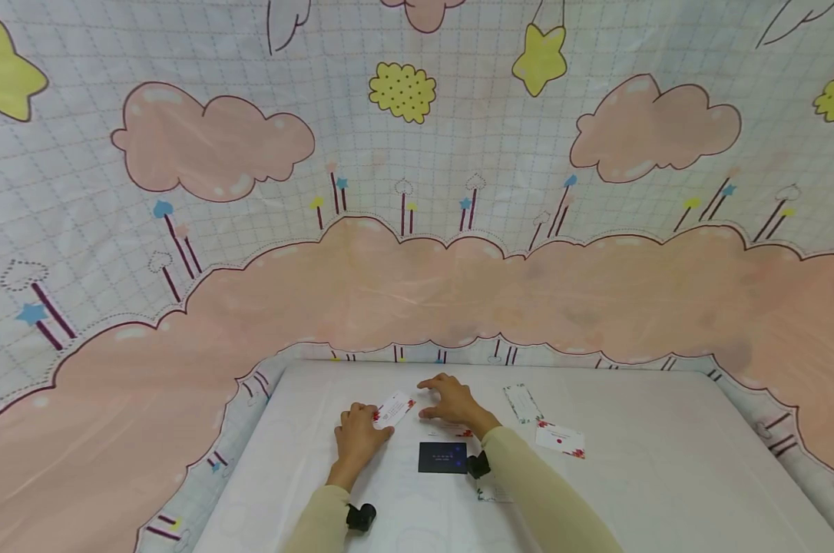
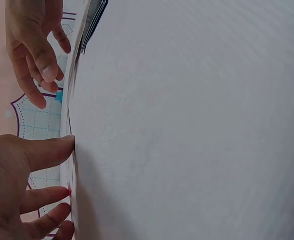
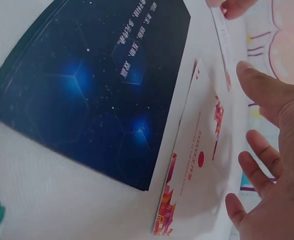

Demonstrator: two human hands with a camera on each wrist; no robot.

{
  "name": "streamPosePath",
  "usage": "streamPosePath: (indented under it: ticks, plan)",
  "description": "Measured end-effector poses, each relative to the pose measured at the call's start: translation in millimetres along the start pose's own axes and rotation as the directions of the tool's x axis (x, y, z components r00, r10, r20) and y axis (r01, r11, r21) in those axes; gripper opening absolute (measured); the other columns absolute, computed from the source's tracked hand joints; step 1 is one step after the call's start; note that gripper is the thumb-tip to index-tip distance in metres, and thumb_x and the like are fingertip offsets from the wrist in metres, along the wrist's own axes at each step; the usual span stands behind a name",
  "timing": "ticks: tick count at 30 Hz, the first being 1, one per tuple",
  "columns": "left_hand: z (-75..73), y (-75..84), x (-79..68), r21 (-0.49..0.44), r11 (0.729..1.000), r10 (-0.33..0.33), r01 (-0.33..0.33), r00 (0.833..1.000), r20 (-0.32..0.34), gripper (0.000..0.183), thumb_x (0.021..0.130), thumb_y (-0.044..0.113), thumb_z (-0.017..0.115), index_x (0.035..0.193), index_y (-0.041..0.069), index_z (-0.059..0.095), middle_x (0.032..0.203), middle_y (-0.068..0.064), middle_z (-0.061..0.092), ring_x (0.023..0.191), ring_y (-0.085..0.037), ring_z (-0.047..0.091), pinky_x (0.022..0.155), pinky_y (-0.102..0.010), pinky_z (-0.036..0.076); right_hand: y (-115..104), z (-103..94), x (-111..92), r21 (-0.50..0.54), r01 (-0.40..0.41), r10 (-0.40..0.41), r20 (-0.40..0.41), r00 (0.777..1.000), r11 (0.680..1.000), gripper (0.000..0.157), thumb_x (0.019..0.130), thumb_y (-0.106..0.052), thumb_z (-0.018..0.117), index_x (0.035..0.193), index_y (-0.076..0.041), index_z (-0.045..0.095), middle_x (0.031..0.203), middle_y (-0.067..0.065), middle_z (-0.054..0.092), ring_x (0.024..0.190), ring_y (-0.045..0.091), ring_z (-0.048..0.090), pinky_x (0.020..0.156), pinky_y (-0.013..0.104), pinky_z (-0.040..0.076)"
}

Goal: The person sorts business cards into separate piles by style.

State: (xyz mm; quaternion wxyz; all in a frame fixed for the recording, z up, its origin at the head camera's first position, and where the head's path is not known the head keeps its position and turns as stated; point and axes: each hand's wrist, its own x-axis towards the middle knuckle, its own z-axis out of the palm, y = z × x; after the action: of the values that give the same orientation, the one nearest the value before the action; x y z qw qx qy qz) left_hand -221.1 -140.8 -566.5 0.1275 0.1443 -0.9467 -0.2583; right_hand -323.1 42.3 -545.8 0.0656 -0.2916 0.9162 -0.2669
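Note:
A white card with red flowers (image 1: 395, 410) lies slantwise at the middle of the white table. My left hand (image 1: 359, 436) holds its near-left end, thumb and fingers set at opposite edges. My right hand (image 1: 451, 401) hovers just right of it, fingers spread and holding nothing. Below the right hand sits a white card with red print (image 3: 199, 155), partly hidden in the head view. Nearer me is a stack of dark blue cards (image 1: 441, 458), its layered edges visible in the right wrist view.
To the right lie a card with a green leaf border (image 1: 523, 404) and a white card with a red dot (image 1: 560, 439). Another green-leaf card (image 1: 493, 489) is partly under the right forearm. A cartoon-printed curtain (image 1: 417, 292) stands behind the table (image 1: 666, 476).

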Motion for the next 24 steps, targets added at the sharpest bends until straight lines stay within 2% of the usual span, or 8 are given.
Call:
streamPosePath:
  ticks: [15, 24]
  plan:
    - [2.2, 2.3, 6.1, -0.081, 0.995, -0.048, 0.051, 0.998, 0.038, 0.047, 0.076, 0.019, 0.082, 0.115, 0.001, 0.064, 0.124, -0.021, 0.057, 0.114, -0.040, 0.048, 0.092, -0.057, 0.035, -5.5, 8.7, 8.3, -0.038, -0.025, 0.026, 0.039, 0.999, 0.999, 0.054, 0.081, -0.037, 0.080, 0.131, -0.024, 0.062, 0.135, 0.008, 0.056, 0.126, 0.032, 0.049, 0.105, 0.060, 0.033]
    - [1.3, -0.1, 4.1, -0.123, 0.990, -0.065, 0.067, 0.998, 0.023, 0.047, 0.074, 0.017, 0.083, 0.112, -0.002, 0.063, 0.121, -0.022, 0.055, 0.112, -0.040, 0.046, 0.091, -0.056, 0.034, -5.9, 12.9, 9.0, -0.051, -0.051, 0.053, 0.037, 0.998, 0.997, 0.055, 0.079, -0.037, 0.081, 0.130, -0.026, 0.063, 0.134, 0.007, 0.057, 0.125, 0.032, 0.049, 0.105, 0.058, 0.033]
